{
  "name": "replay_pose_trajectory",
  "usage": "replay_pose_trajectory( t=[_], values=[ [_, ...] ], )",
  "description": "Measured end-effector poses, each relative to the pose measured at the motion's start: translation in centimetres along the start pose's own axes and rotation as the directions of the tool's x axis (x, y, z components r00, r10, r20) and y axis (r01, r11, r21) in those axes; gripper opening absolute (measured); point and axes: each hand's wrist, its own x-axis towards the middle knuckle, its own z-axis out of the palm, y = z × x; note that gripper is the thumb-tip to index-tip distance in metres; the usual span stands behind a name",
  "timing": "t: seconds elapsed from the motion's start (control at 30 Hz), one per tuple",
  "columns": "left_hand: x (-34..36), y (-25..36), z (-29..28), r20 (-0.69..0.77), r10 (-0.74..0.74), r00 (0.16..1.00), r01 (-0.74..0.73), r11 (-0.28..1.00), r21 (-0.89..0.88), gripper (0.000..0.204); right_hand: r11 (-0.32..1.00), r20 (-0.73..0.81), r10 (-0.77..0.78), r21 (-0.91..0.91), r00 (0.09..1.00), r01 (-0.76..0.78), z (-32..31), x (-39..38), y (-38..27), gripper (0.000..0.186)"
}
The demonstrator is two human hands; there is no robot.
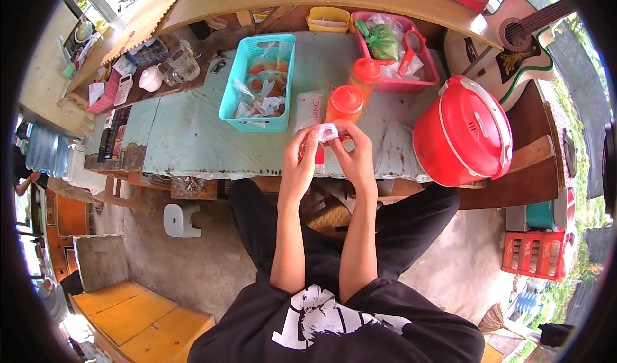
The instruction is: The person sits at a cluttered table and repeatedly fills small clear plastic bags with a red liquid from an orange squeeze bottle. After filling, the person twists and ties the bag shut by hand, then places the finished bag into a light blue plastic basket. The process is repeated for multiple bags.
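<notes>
My left hand [302, 152] and my right hand [352, 151] pinch a small white, crumpled packet or piece of plastic [327, 132] between them, just above the table's front half. Behind them stand two orange squeeze bottles [345, 101] with red-orange lids, and a flat white-and-red pack [310, 103] lies under and beside them. A turquoise basket [226, 106] holding bagged orange items [260, 93] is to the left. A pink basket [430, 72] with a green plastic bag [380, 40] and a red-handled strainer [412, 45] is at the back right.
A red cooler [459, 141] sits at the table's right, before a guitar [498, 54]. A yellow basket [326, 17] is at the back. Glass mugs [183, 67] stand at left. On the floor are a white stool [182, 219] and red crate [533, 254]. A person [22, 182] shows at far left.
</notes>
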Motion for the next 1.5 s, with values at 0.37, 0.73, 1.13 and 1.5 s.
replay_pose_trajectory(
  t=[0.37,0.73,1.13,1.5],
  values=[
    [-1.0,0.3,0.3,0.15,0.256,0.955,-0.289,0.918,0.273,0.014,0.994,-0.294,-0.061,-0.107,0.954,0.03,0.4,-2.2,0.6,0.013],
    [-1.2,-0.8,0.2,-0.007,0.181,0.983,-0.181,0.981,-0.065,0.017,0.983,0.014,0.122,0.136,0.992,-0.123,-2.0,-3.0,-1.0,0.02],
    [-2.7,2.0,1.8,-0.02,-0.039,0.999,0.032,0.962,-0.271,0.015,0.925,-0.038,-0.143,-0.36,0.989,0.12,-1.9,-3.0,-0.7,0.014],
    [-2.3,0.6,2.3,-0.14,-0.005,0.99,-0.016,0.989,-0.149,0.012,0.968,0.05,-0.099,-0.226,0.994,0.108,-2.3,-3.0,-0.9,0.025]
  ],
)
